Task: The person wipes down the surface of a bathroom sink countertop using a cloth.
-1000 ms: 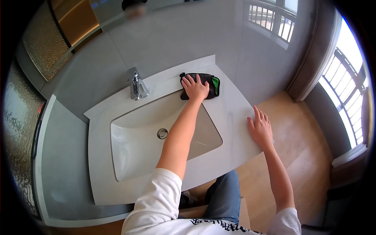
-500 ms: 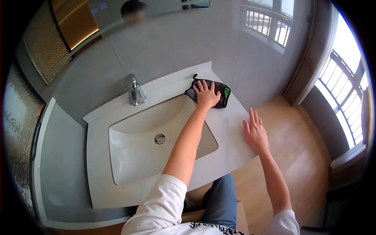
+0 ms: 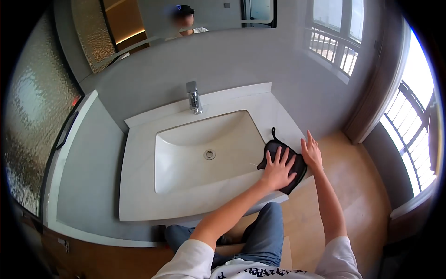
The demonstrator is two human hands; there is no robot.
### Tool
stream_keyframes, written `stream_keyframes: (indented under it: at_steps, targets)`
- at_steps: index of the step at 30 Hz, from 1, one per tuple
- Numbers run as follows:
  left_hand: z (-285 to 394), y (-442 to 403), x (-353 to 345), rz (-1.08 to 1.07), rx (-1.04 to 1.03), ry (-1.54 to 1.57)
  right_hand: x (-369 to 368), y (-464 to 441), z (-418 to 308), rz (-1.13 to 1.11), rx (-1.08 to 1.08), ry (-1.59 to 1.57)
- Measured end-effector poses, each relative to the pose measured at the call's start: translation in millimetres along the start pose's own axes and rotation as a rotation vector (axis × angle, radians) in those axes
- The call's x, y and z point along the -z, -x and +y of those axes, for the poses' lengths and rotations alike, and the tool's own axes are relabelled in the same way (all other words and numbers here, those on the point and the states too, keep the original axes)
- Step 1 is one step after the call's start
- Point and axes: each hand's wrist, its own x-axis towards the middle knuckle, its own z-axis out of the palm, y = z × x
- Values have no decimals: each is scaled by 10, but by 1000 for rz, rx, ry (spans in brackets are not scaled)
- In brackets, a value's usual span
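Observation:
A dark cloth [image 3: 273,148] with black edging and a small loop at its top lies flat on the white countertop [image 3: 139,186], right of the basin and partly over its front right edge. My left hand [image 3: 278,171] rests palm down on the cloth, fingers spread, not wrapped around it. At the counter's right edge is my right hand [image 3: 312,151], fingers extended and holding nothing visible. It is beside the cloth's right border; whether it touches the cloth I cannot tell.
A white basin [image 3: 186,162] is set into the counter, with a chrome faucet [image 3: 193,100] behind it. Above hangs a mirror [image 3: 218,14] on a grey wall. A textured glass panel [image 3: 35,111] stands at the left. Wooden floor [image 3: 357,186] lies to the right.
My left hand and the cloth have moved from the counter's back right corner toward its front right. My right hand stays near the right edge. The camera view has shifted.

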Motion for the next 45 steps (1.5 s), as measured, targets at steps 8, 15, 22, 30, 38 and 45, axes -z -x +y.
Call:
stream_keyframes:
  at_steps: [8, 15, 22, 30, 38, 45]
  targets:
    - [-17, 978, 267, 146, 40, -33, -49, -28, 128, -4, 53, 110]
    - [-662, 2251, 964, 174, 380, -97, -155, -139, 332, 15, 125, 51]
    - [-1530, 3706, 1413, 281, 928, -334, -116, -97, 270, -31, 114, 137]
    - [-1113, 2885, 1178, 232, 826, -370, -109, -105, 221, -62, 61, 197]
    - [-867, 2731, 1086, 278, 631, -175, -232, -349, 681, 14, 95, 168]
    - [-1554, 3553, 1420, 335, 877, -297, -230, -360, 652, -53, 119, 198]
